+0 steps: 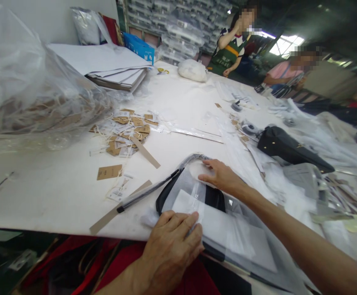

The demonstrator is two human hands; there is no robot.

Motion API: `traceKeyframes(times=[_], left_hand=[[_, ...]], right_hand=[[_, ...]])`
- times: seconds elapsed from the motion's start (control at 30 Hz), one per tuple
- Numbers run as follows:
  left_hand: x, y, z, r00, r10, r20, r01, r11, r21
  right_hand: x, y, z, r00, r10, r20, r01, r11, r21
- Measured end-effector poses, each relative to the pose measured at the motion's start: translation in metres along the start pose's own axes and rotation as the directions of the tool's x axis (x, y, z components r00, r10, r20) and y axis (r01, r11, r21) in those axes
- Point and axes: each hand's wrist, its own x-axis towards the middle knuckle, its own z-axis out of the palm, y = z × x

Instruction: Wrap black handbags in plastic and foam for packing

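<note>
Bag (214,199) under my hands, at table edge (74,233)
Left hand (172,250) fingers together, cannot tell if pinching; right hand (220,177) spread; tabletop (49,194) extends leftward.

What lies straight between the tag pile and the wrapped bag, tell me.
In the head view, a flat tan strip beside the tag pile, then white tabletop up to the wrapped bag.

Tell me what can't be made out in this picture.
All in the head view:
Brown tag: print too small to read.
Wrapped black item: partly covered by the white sheet and left hand.
Large plastic bag: cut off by the left edge.
</note>
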Motion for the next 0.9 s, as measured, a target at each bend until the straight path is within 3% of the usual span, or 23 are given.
traceKeyframes(times=[0.1, 0.2, 0.3, 0.4, 0.5, 0.6, 0.7, 0.77, 0.83, 0.9], left_hand=[[0.001, 0.002, -0.004, 1.0, -0.002, 0.031, 0.002, 1.0, -0.003], [0.002, 0.003, -0.007, 0.999, -0.008, 0.044, 0.008, 1.0, 0.004], [0.001, 0.002, -0.007, 1.0, -0.001, 0.023, 0.001, 1.0, 0.007], [0.0, 0.001, -0.005, 1.0, 0.009, 0.018, -0.009, 1.0, 0.007], [0.001, 0.001, -0.004, 1.0, 0.009, 0.027, -0.01, 1.0, 0.02], [0.002, 0.002, -0.004, 1.0, 0.006, 0.031, -0.007, 1.0, 0.023], [0.001, 0.001, -0.005, 0.999, 0.004, 0.032, -0.004, 1.0, 0.016], [-0.001, -0.001, -0.006, 0.999, 0.015, 0.037, -0.016, 1.0, 0.012], [-0.001, -0.004, -0.009, 0.997, 0.058, 0.045, -0.058, 0.998, 0.008], [-0.001, -0.006, -0.012, 0.991, 0.118, 0.058, -0.119, 0.993, 0.004]], right_hand=[[-0.006, -0.007, -0.003, 0.996, -0.067, 0.053, 0.06, 0.991, 0.119], [-0.015, -0.009, 0.003, 0.977, -0.187, 0.105, 0.181, 0.981, 0.064], [-0.013, 0.0, 0.002, 0.996, -0.082, 0.021, 0.083, 0.996, -0.025], [-0.015, 0.003, -0.001, 0.999, 0.014, -0.044, -0.013, 1.0, 0.023], [-0.026, -0.003, 0.009, 0.994, -0.109, 0.018, 0.108, 0.992, 0.063], [-0.03, -0.003, 0.016, 0.983, -0.183, -0.008, 0.182, 0.978, -0.099], [-0.026, 0.01, -0.003, 0.973, -0.15, -0.174, 0.1, 0.958, -0.268], [-0.033, 0.013, -0.025, 0.951, -0.131, -0.281, 0.05, 0.959, -0.278], [-0.054, 0.005, -0.043, 0.929, -0.153, -0.336, 0.075, 0.969, -0.235], [-0.086, -0.012, -0.044, 0.907, -0.252, -0.336, 0.172, 0.953, -0.249]])
